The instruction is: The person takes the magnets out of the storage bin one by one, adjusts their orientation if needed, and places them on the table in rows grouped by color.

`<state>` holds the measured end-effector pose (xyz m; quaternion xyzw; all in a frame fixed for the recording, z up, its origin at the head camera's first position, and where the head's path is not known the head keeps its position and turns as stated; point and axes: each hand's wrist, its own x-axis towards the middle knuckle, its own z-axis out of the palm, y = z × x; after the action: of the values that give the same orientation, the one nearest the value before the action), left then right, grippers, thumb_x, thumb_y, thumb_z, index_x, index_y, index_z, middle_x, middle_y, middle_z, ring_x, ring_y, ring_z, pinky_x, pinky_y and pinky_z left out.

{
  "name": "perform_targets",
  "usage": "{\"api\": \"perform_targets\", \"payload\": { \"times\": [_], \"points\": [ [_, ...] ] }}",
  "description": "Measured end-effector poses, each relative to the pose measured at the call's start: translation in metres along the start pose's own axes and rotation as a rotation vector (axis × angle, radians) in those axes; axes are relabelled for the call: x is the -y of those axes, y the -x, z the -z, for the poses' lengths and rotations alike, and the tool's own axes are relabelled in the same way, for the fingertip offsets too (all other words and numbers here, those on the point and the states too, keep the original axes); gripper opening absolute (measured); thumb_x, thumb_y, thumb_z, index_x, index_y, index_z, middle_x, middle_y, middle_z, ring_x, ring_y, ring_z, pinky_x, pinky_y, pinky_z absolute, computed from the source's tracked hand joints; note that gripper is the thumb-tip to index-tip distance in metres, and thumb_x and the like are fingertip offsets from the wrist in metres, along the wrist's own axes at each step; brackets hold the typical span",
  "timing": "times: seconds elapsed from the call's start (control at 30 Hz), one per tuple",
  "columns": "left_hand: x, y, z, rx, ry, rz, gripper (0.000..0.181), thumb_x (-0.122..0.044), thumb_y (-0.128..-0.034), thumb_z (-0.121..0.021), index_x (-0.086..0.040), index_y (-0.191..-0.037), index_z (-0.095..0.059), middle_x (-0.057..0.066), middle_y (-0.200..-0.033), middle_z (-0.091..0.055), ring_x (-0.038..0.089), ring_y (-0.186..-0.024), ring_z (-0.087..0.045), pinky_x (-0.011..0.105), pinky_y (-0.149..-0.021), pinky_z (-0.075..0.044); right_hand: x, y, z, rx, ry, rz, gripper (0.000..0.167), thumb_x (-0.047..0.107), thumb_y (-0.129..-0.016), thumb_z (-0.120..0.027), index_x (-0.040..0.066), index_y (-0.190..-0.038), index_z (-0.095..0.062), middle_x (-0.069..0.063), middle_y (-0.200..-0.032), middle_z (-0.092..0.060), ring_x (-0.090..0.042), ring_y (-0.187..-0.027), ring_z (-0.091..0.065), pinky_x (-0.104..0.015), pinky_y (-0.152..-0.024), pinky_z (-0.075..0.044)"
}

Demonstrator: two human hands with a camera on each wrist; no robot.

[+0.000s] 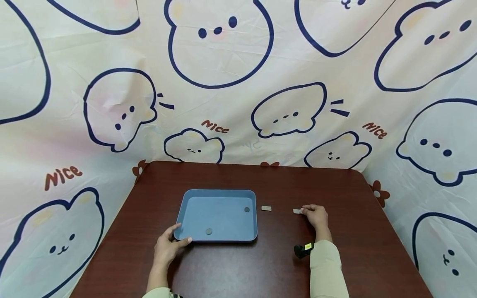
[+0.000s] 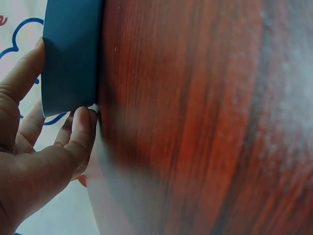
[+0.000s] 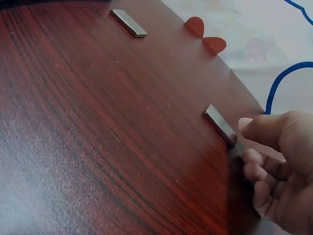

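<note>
Presently, the left hand (image 1: pixel 167 247) grips the near left corner of a blue rectangular tray (image 1: pixel 227 213), thumb at the near wall and fingers at the left side. The right hand (image 1: pixel 316 216) is at the right end of a small flat metal bar (image 3: pixel 220 126), which lies on the wood-grain table (image 1: pixel 223 269); thumb and fingers stand slightly parted, with no firm hold evident. Whether a fingertip touches the bar cannot be told. A second metal bar (image 1: pixel 266 208) lies between the first and the tray, apart from both. One round grey disc (image 1: pixel 246 210) lies toward the tray's far right corner, another grey disc (image 1: pixel 208 231) nearer the front edge.

Method, as judged: approach the thin bar low and pinch squarely across its long edges, lightly, to prevent skidding. Steady the tray without tilting it.

Markings: "Nice" lettering (image 1: pixel 63 178) appears three times on the cartoon-printed cloth (image 1: pixel 234 105). A yellow label (image 1: pixel 308 246) on the black wrist device (image 1: pixel 300 251) is illegible at this size. No brand is visible on tray or bars.
</note>
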<state>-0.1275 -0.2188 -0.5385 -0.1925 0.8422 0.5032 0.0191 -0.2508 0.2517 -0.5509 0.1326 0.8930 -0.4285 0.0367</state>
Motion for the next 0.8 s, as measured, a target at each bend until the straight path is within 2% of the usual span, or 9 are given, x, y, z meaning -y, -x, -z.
{"api": "perform_targets", "payload": {
  "times": [0.13,0.27,0.57,0.8],
  "points": [
    [0.001,0.0,0.0,0.0,-0.026,0.001,0.071,-0.027,-0.0742,-0.08,-0.009,-0.135,-0.048,0.033,-0.133,-0.04,0.035,-0.103,-0.046,0.049,-0.081,-0.039,0.001,0.013,-0.001,0.036,-0.086,0.0,0.032,0.021,-0.092,-0.059,0.002,-0.117,-0.064,-0.024,-0.129,-0.049,-0.043,-0.122,-0.036,-0.055,-0.094,-0.032],
    [0.001,-0.001,0.0,0.002,-0.038,-0.004,0.072,-0.027,-0.074,-0.08,-0.009,-0.135,-0.048,0.033,-0.133,-0.039,0.038,-0.11,-0.047,0.052,-0.084,-0.039,0.0,0.021,0.0,0.08,-0.166,0.002,0.036,0.022,-0.092,-0.059,0.004,-0.124,-0.06,-0.021,-0.134,-0.045,-0.041,-0.124,-0.034,-0.055,-0.093,-0.032],
    [0.0,-0.001,-0.001,0.01,-0.04,-0.007,0.072,-0.029,-0.0734,-0.08,-0.008,-0.135,-0.049,0.034,-0.131,-0.042,0.037,-0.106,-0.048,0.051,-0.082,-0.04,0.011,0.03,0.001,0.12,-0.3,0.051,0.045,0.02,-0.09,-0.063,0.003,-0.13,-0.054,-0.019,-0.129,-0.05,-0.032,-0.118,-0.043,-0.047,-0.089,-0.038],
    [-0.001,-0.002,0.001,0.004,-0.03,-0.004,0.072,-0.029,-0.0739,-0.08,-0.009,-0.135,-0.048,0.034,-0.131,-0.041,0.039,-0.109,-0.047,0.053,-0.084,-0.038,0.029,0.035,-0.009,0.141,-0.366,0.099,0.051,0.025,-0.086,-0.069,0.004,-0.13,-0.054,-0.019,-0.128,-0.051,-0.03,-0.111,-0.05,-0.048,-0.087,-0.041]
  ]
}}
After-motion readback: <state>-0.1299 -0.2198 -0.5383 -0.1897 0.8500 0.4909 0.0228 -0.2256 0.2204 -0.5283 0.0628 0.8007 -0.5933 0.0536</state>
